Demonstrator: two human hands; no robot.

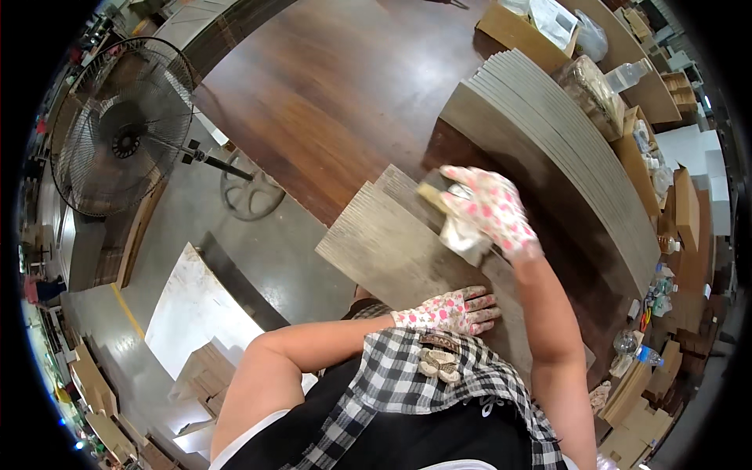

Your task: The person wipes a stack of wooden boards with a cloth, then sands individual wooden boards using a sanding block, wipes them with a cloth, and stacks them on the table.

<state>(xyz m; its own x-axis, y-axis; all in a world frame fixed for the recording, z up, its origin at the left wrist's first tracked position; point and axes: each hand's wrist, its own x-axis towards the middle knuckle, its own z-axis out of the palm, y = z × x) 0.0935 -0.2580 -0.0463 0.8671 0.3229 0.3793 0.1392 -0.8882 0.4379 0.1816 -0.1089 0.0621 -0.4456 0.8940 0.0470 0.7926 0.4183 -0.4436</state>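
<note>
My left hand (448,311), in a white glove with pink dots, lies flat with fingers stretched on a grey wood-look plank close to my body. My right hand (493,211), gloved alike, is closed round a crumpled white rag (464,237). A small block with a yellowish edge (431,196) shows at its fingertips, blurred by motion; I cannot tell its exact kind. Under and beside the hands lie grey planks (384,243), fanned slightly so their ends form steps at the left.
A long stack of grey planks (548,141) stands on the brown tabletop (313,102) at right. Beyond it are cardboard boxes (525,35) and a clear plastic bottle (627,76). A large stand fan (125,137) is at left, with a white panel (196,305) below it.
</note>
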